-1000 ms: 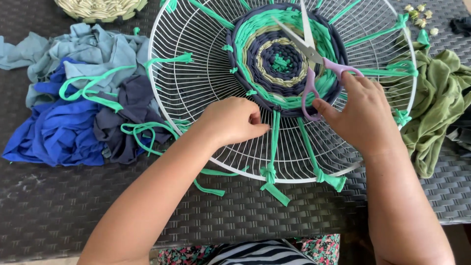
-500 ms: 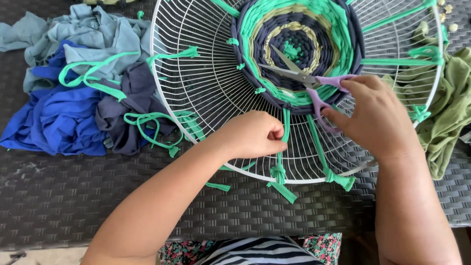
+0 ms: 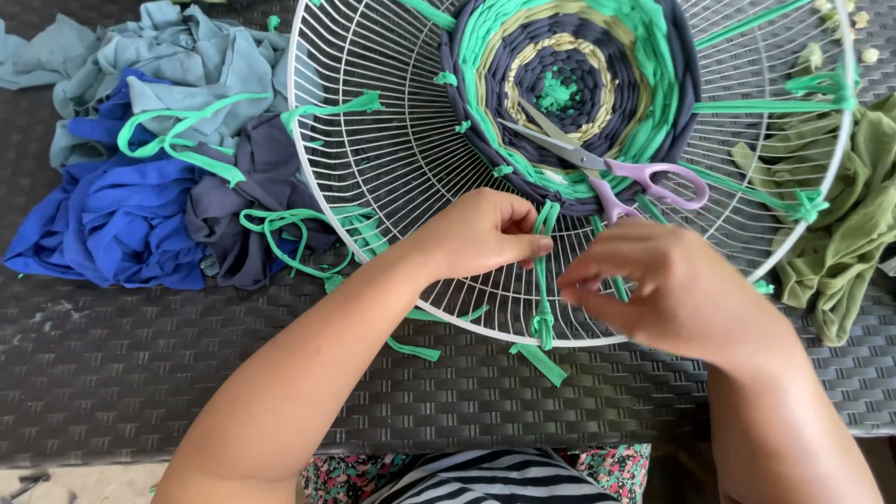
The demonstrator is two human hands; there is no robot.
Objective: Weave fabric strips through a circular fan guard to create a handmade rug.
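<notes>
Weaving on the white wire fan guard (image 3: 373,177) looked roughly a third to halfway out from the hub: a round woven disc (image 3: 569,93) of green, navy and tan fabric strips filled the centre, w/ the outer rings of wire bare all the way to the rim. Green spoke strips ran from the disc to the rim, knotted there. The left hand (image 3: 481,233) had its fingers closed, thumb and forefinger pinching one green spoke strip (image 3: 542,280) just below the disc edge, near the bottom of the frame; that strip ran down to a knot at the rim. The right hand (image 3: 672,289) sat just beside it, fingers curled in w/ tips near the same strip and a neighbouring one; I couldn't tell whether its grip actually held anything, since the fingertips were partly hidden. The purple-handled scissors (image 3: 616,173) lay loose on the weave, blades closed, held by neither hand. Plenty of material was left: a heap of blue, navy and grey-blue fabric (image 3: 140,196) w/ loose green strips on the table (image 3: 140,373) at left, and olive fabric (image 3: 840,224) at right. Judging by the bare wire, most of the outer band was unwoven.
</notes>
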